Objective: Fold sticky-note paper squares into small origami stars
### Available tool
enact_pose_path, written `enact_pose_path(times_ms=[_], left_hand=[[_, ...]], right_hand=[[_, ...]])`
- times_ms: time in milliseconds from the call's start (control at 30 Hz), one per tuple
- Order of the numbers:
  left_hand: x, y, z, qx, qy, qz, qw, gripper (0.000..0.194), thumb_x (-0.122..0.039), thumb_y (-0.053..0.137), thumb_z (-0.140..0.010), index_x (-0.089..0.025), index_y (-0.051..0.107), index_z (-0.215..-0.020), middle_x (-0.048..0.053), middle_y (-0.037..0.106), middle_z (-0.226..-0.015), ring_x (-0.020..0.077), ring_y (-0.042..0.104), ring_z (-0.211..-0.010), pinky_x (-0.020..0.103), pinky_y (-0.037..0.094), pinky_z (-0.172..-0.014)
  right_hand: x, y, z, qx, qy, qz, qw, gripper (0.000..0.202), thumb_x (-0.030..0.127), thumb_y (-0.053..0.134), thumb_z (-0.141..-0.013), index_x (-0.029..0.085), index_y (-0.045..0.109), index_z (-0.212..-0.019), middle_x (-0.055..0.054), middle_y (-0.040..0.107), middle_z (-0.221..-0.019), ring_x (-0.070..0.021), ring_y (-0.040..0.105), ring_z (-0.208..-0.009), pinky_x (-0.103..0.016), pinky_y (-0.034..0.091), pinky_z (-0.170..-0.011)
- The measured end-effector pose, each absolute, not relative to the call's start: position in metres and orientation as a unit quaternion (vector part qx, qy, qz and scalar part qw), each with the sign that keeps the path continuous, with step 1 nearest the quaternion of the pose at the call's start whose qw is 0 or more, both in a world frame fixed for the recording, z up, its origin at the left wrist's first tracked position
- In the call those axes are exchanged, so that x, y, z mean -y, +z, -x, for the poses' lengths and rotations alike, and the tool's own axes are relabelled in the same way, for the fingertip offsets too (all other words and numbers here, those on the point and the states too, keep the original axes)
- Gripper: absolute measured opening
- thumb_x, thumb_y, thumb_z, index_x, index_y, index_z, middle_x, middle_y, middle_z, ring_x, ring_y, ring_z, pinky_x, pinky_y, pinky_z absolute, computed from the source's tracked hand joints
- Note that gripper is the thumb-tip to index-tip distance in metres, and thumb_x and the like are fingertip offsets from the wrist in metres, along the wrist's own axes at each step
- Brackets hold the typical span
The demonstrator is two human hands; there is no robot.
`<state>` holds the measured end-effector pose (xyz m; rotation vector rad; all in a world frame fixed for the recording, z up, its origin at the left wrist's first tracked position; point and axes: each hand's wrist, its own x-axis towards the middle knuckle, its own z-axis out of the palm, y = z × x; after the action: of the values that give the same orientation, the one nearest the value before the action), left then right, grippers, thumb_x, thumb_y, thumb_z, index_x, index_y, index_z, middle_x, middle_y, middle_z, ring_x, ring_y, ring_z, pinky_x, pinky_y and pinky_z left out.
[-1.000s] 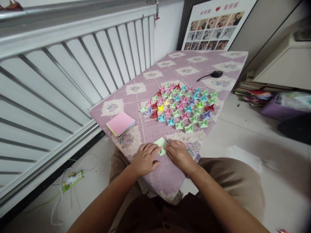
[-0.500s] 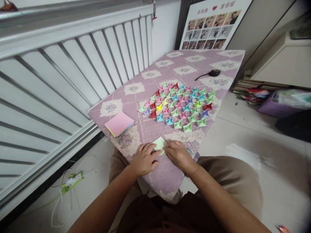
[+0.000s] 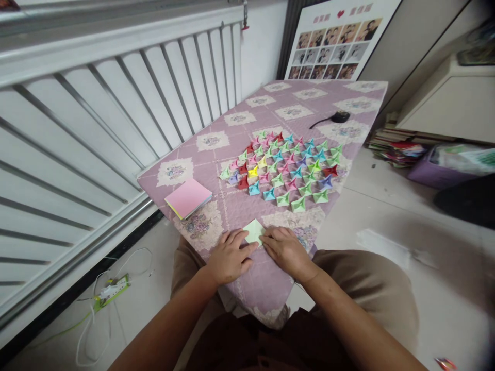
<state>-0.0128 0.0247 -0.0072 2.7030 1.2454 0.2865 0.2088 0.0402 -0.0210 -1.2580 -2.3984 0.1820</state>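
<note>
A small square of pale green folded paper lies on the table in front of me, crease lines showing across it. My left hand rests flat at its left side, fingers spread, index fingertip and thumb touching the paper's edge. At the paper's right side, my right hand has its fingers drawn together, their tips pressed on the lower right edge. Those fingers cover part of that edge. Just beyond stand rows of small folded paper pieces in green, blue, pink, red, yellow and purple.
A stack of coloured paper squares, pink on top, sits at the table's left edge. A black object with a thin tail lies farther back on the floral tablecloth. A radiator runs along the left. A power strip is on the floor.
The view has shifted very slightly. Both hands and the green paper stay nearly in place; a bit more of the paper's creased surface shows between the fingers.
</note>
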Motion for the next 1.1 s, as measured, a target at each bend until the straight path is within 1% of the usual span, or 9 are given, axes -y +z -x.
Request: enact_pose_path(times_ms=[233,400,433,500,533,633,800,967,1100], left_hand=[[-0.025,-0.002,0.012,-0.42,0.096,-0.898,0.088,0.046,-0.035,0.059,-0.082,-0.033,0.053,-0.128,0.008,0.042,-0.138,0.0272,0.034,-0.13,0.049,0.025,-0.107],[-0.025,-0.002,0.012,-0.421,0.099,-0.897,0.089,0.047,-0.034,0.059,-0.083,-0.034,0.052,-0.129,0.008,0.041,-0.139,0.0267,0.033,-0.13,0.048,0.025,-0.106],[-0.025,-0.002,0.012,-0.421,0.099,-0.897,0.088,0.047,-0.035,0.059,-0.083,-0.035,0.052,-0.129,0.008,0.041,-0.139,0.0268,0.033,-0.13,0.048,0.026,-0.106],[-0.025,-0.002,0.012,-0.422,0.098,-0.897,0.086,0.047,-0.035,0.059,-0.082,-0.034,0.052,-0.129,0.008,0.041,-0.139,0.027,0.034,-0.13,0.049,0.026,-0.106],[-0.025,-0.002,0.012,-0.423,0.097,-0.897,0.086,0.046,-0.035,0.059,-0.082,-0.034,0.052,-0.128,0.008,0.041,-0.139,0.0272,0.034,-0.13,0.049,0.026,-0.106],[-0.025,-0.001,0.012,-0.423,0.098,-0.897,0.087,0.045,-0.035,0.059,-0.083,-0.033,0.053,-0.128,0.008,0.041,-0.139,0.0271,0.034,-0.13,0.049,0.025,-0.107],[-0.024,-0.001,0.013,-0.423,0.1,-0.896,0.088,0.044,-0.035,0.059,-0.083,-0.033,0.053,-0.127,0.007,0.042,-0.139,0.0278,0.033,-0.13,0.05,0.025,-0.107],[-0.025,-0.001,0.012,-0.423,0.097,-0.896,0.09,0.045,-0.036,0.059,-0.083,-0.034,0.053,-0.128,0.007,0.041,-0.139,0.0274,0.033,-0.13,0.05,0.025,-0.107],[-0.025,-0.002,0.012,-0.425,0.1,-0.895,0.092,0.047,-0.035,0.06,-0.083,-0.035,0.051,-0.129,0.006,0.041,-0.139,0.0274,0.033,-0.13,0.05,0.024,-0.107]], right_hand=[[-0.035,-0.026,-0.215,0.833,0.056,0.494,0.241,0.026,0.027,0.048,-0.091,0.023,0.067,-0.109,-0.008,0.065,-0.106,-0.0233,0.054,-0.101,-0.039,0.038,-0.088],[-0.036,-0.029,-0.218,0.795,0.066,0.536,0.274,0.023,0.03,0.049,-0.09,0.022,0.069,-0.1,-0.007,0.066,-0.102,-0.0222,0.056,-0.098,-0.037,0.039,-0.087],[-0.037,-0.028,-0.216,0.779,0.068,0.558,0.278,0.024,0.031,0.049,-0.089,0.021,0.068,-0.101,-0.007,0.066,-0.102,-0.0225,0.056,-0.097,-0.037,0.039,-0.086],[-0.041,-0.026,-0.21,0.735,0.07,0.617,0.272,0.03,0.034,0.05,-0.088,0.018,0.063,-0.11,-0.009,0.065,-0.105,-0.0247,0.055,-0.099,-0.039,0.039,-0.087],[-0.044,-0.023,-0.205,0.711,0.069,0.649,0.262,0.036,0.036,0.051,-0.087,0.017,0.058,-0.117,-0.011,0.064,-0.109,-0.0266,0.054,-0.102,-0.041,0.039,-0.087],[-0.05,-0.017,-0.188,0.68,0.066,0.696,0.222,0.054,0.042,0.053,-0.085,0.016,0.046,-0.131,-0.014,0.056,-0.124,-0.032,0.047,-0.114,-0.048,0.035,-0.092],[-0.056,-0.015,-0.17,0.681,0.066,0.703,0.194,0.06,0.044,0.054,-0.083,0.018,0.04,-0.135,-0.013,0.047,-0.137,-0.0313,0.036,-0.126,-0.052,0.025,-0.1],[-0.057,-0.019,-0.167,0.683,0.057,0.706,0.179,0.062,0.043,0.053,-0.083,0.019,0.036,-0.138,-0.012,0.043,-0.141,-0.0296,0.031,-0.13,-0.054,0.023,-0.101],[-0.056,-0.019,-0.167,0.683,0.058,0.709,0.165,0.062,0.043,0.052,-0.084,0.02,0.035,-0.139,-0.012,0.041,-0.143,-0.03,0.029,-0.132,-0.055,0.022,-0.102]])
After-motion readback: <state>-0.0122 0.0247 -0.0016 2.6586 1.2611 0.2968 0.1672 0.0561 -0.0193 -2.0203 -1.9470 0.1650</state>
